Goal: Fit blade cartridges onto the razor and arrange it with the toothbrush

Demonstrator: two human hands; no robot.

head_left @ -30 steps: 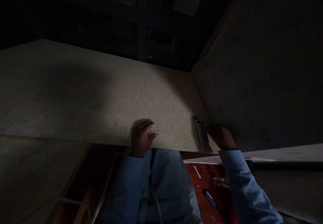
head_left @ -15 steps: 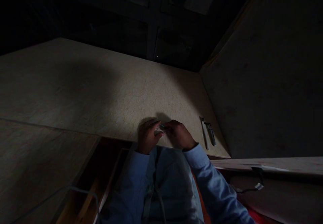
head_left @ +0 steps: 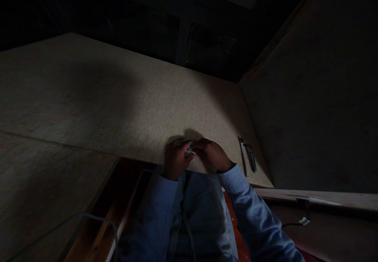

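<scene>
Close to the front edge of the tabletop (head_left: 165,100), my two hands meet around a small teal-and-light object (head_left: 190,150). It is too small and dark to name. My left hand (head_left: 177,157) curves around its left side, thumb and fingers closed toward it. From the right, my right hand (head_left: 212,153) pinches at the same object, its fingertips partly hidden. Right of my hands lie a slim light-coloured tool like a toothbrush or handle (head_left: 244,157) and a dark T-shaped razor-like tool (head_left: 252,158).
A dark upright panel (head_left: 310,108) borders the tabletop on the right. Below the left front edge is an open drawer or recess (head_left: 118,199). A grey cable (head_left: 79,214) loops at lower left. Another cable with a white tag (head_left: 304,221) hangs at lower right.
The view has shifted slightly. My hands stay together, and the small object's teal part shows more plainly between my fingertips. The two tools lie as before.
</scene>
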